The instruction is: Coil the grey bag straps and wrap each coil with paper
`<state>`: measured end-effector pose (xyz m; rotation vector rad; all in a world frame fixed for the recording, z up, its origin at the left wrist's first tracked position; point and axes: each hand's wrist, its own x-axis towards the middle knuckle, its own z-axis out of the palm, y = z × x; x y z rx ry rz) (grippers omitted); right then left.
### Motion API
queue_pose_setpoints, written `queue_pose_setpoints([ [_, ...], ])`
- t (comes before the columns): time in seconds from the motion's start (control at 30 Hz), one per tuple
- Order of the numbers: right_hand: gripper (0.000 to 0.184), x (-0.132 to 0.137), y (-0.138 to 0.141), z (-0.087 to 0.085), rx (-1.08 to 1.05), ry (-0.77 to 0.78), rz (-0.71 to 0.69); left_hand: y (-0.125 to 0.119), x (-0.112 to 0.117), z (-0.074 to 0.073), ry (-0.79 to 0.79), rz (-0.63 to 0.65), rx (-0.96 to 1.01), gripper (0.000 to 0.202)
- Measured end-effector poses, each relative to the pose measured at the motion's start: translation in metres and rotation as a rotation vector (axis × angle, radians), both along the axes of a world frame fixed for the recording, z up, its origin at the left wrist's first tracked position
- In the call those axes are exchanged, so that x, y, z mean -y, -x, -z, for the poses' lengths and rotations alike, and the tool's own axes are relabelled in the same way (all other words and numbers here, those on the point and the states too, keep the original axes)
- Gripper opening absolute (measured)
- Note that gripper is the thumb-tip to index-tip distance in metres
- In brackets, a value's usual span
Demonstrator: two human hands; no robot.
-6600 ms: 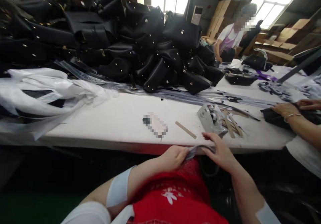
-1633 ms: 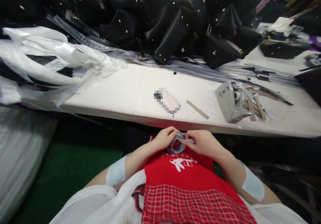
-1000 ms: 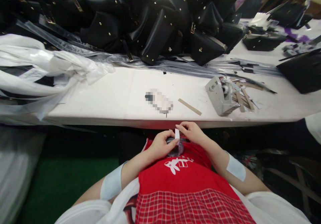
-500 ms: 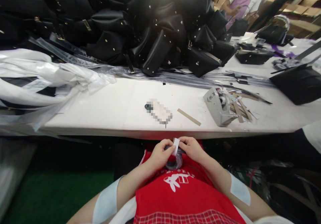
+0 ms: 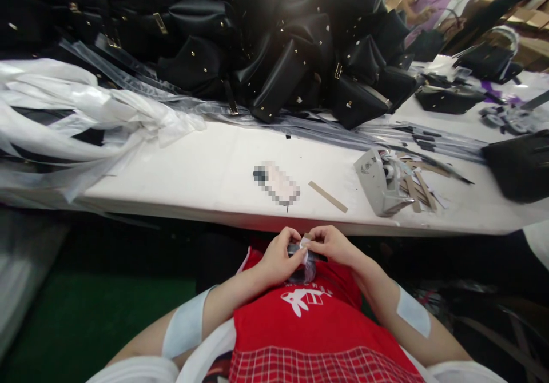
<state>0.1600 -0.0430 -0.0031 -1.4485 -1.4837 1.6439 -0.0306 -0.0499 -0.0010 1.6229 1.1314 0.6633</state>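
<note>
Close to my lap, below the table edge, my left hand (image 5: 278, 258) is closed, its thumb against a small white strip (image 5: 305, 242) with a brownish end. My right hand (image 5: 337, 247) pinches the same strip from the other side. Behind and under the fingers is a dark, strap-like bundle in clear plastic (image 5: 305, 273), which hangs in a loop before my red apron (image 5: 309, 328). The fingers hide much of the bundle, and I cannot tell how the strip is fixed to it.
On the white table (image 5: 206, 177) lie a pixelated phone-shaped object (image 5: 278, 184), a tan strip (image 5: 328, 196) and a tape dispenser (image 5: 377, 183) beside loose strips. Black bags (image 5: 278, 80) pile along the back. White plastic wrapping (image 5: 94, 108) lies left. A person in a purple apron (image 5: 437, 0) stands far right.
The white strip, flat and upright before, now looks folded or bent between my fingers. My right fingers have come closer to my left thumb. The view has shifted slightly.
</note>
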Motion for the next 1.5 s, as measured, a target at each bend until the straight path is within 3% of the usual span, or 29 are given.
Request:
queue_pose_setpoints([
  [0.1,0.023,0.005,0.002,-0.007,0.142,-0.114,-0.023,0.003,-0.006,0.0,0.113,0.135,-0.004,0.021],
  [0.2,0.016,0.016,0.004,-0.024,0.368,-0.433,-0.161,0.008,-0.014,0.001,0.421,0.239,0.154,0.033],
  [0.33,0.043,0.032,0.003,-0.034,0.62,-0.77,-0.348,0.013,-0.023,0.001,0.711,0.108,0.469,0.043],
  [0.43,0.051,0.039,0.004,-0.028,0.759,-0.844,-0.341,0.008,-0.028,-0.002,0.8,0.019,0.571,0.034],
  [0.53,0.051,0.042,0.002,-0.026,0.759,-0.861,-0.302,-0.001,-0.032,-0.008,0.77,-0.009,0.57,0.029],
  [0.63,0.048,0.035,-0.024,-0.035,0.701,-0.89,-0.135,-0.007,-0.035,-0.012,0.749,0.021,0.566,0.037],
  [0.73,0.038,0.015,-0.083,-0.043,0.768,-0.949,0.35,-0.006,-0.036,-0.009,0.738,0.02,0.567,0.045],
  [0.83,0.03,-0.011,-0.154,-0.042,0.764,-0.802,0.801,-0.007,-0.034,0.001,0.729,0.009,0.56,0.049],
  [0.9,0.031,-0.026,-0.19,-0.035,0.641,-0.595,0.883,-0.01,-0.033,0.01,0.73,0.003,0.561,0.051],
  [0.97,0.035,-0.039,-0.211,-0.026,0.526,-0.456,0.87,-0.014,-0.03,0.017,0.743,0.016,0.577,0.051],
  [1.1,0.039,-0.05,-0.221,-0.014,0.398,-0.414,0.895,-0.023,-0.023,0.022,0.771,0.044,0.582,0.05],
  [1.2,0.037,-0.047,-0.219,-0.022,0.291,-0.438,0.895,-0.026,-0.02,0.02,0.773,0.037,0.575,0.049],
  [1.33,0.034,-0.025,-0.217,-0.036,0.277,-0.494,0.928,-0.028,-0.018,0.012,0.762,-0.001,0.567,0.045],
  [1.5,0.035,0.011,-0.213,-0.024,0.413,-0.325,0.963,-0.027,-0.019,0.007,0.733,0.007,0.551,0.045],
])
